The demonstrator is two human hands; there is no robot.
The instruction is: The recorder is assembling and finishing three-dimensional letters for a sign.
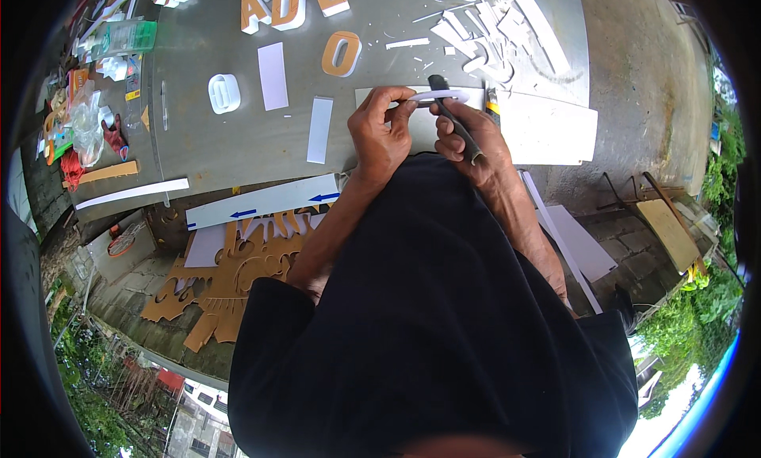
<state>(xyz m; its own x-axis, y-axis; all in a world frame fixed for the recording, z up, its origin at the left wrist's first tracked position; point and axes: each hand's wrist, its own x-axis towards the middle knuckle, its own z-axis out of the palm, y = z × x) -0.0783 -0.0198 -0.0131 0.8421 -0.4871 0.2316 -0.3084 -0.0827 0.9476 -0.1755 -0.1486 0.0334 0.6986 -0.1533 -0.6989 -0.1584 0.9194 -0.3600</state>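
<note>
Close in front of my body, at the table's near edge, my left hand [381, 139] is closed, pinching the end of a small curved white strip [434, 96]. My right hand [485, 138] is wrapped round a dark, narrow bar-shaped tool [462, 133] that looks like a file. It slants across the right end of the white strip, its far end just past it. Whether my right fingers also touch the strip I cannot tell. A white board [547, 127] lies under and to the right of my hands.
Brown-faced white letters, including an O [342, 54], stand on the grey table [230, 137]. A white oval ring [224, 93] and white rectangles [319, 130] lie left of my hands. White offcuts [483, 38] are scattered at the far right. Cut brown sheets [230, 288] lie below the table's near edge.
</note>
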